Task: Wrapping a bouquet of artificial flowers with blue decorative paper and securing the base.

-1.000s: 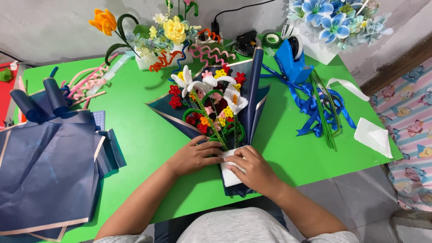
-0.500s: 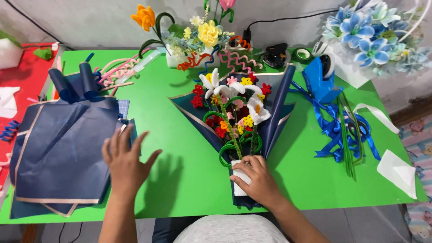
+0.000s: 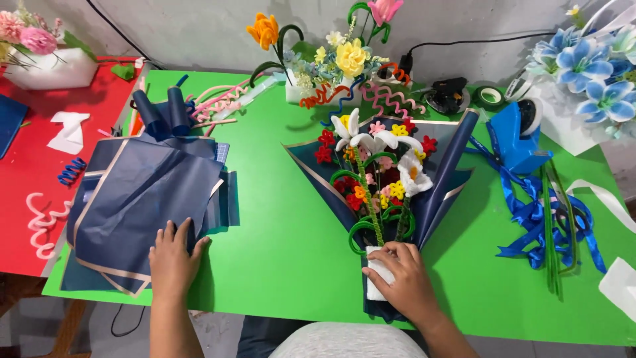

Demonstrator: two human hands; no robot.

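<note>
The left hand point(image 3: 173, 255) lies flat, fingers spread and gripping nothing, on the near edge of a stack of navy wrapping sheets point(image 3: 142, 199) at the left side of the green bench point(image 3: 285, 245). The sheets have pale trim along their edges and are fanned loosely over each other, and the fingertips rest on the top sheet. Behind the stack lie 2 rolled navy sheets point(image 3: 162, 113), next to a bundle of pink fuzzy stems point(image 3: 215, 106).

The right hand point(image 3: 401, 282) presses down on the white wrapped base point(image 3: 377, 278) of a bouquet point(image 3: 377, 176), fingers curled over it. Whether they pinch the wrap or only hold it flat is hard to tell from this angle. The bouquet lies in the middle of the bench on an opened navy wrapper point(image 3: 444, 179), with white lilies, red, yellow and pink blossoms and curled green stems pointing away from the person.

To the right of it lie a tangle of blue ribbon point(image 3: 536, 219), green stems point(image 3: 551, 225) and a blue tape dispenser point(image 3: 517, 136). At the back edge stands a white pot of flowers point(image 3: 331, 63), with an orange bloom and a yellow one. A red table point(image 3: 40, 152) adjoins the bench on the left.
</note>
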